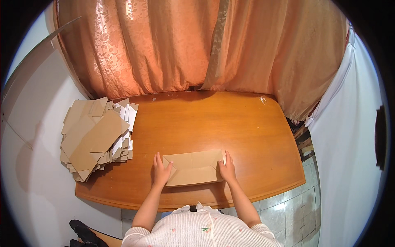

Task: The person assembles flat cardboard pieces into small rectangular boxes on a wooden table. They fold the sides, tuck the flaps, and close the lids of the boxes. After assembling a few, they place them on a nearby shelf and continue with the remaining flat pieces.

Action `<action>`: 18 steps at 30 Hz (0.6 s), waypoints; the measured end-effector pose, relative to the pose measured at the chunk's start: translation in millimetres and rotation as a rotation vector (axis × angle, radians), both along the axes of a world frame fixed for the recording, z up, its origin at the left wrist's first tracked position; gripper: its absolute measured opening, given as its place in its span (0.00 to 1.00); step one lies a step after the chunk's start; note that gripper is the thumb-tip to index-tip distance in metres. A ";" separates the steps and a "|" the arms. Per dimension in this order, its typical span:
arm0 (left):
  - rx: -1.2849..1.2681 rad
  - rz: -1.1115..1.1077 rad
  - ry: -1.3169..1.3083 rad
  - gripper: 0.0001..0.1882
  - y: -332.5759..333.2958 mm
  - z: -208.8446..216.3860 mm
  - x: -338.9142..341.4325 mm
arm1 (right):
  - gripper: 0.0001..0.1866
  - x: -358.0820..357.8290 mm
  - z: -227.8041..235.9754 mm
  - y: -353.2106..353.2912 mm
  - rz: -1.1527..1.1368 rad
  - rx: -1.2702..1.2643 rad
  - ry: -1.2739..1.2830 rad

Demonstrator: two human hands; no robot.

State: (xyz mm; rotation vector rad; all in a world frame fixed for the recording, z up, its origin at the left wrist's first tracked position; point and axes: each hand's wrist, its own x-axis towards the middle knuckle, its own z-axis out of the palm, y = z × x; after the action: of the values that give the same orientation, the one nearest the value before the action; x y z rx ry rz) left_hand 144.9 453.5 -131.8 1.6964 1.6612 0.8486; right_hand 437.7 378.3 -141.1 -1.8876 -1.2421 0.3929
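Note:
A brown cardboard box (pixel 193 168), long and low with diagonal creases at its two ends, is at the near middle of the wooden table (pixel 205 123). My left hand (pixel 161 171) presses on its left end, thumb over the top edge and fingers along the outer side. At the opposite end my right hand (pixel 227 168) grips in the same way, its thumb on the corner. The box's underside is hidden, so I cannot tell whether it rests on the table.
On the table's left side lies an untidy pile of flat cardboard pieces (pixel 96 131), some with white faces. Orange curtains (pixel 177 49) hang along the far edge, and a white cloth (pixel 345 123) hangs at the right. Black shoes (pixel 84 234) are at the lower left.

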 end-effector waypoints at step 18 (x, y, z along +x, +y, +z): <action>-0.017 0.023 -0.546 0.23 5.4 35.9 22.3 | 0.16 9.5 31.7 0.5 -0.115 0.225 0.625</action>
State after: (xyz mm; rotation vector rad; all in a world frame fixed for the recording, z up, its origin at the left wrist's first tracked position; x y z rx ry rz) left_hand 167.3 458.9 -95.9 1.2792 1.3060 1.1782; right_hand 447.2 378.8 -109.3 -1.4705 -0.7197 0.6855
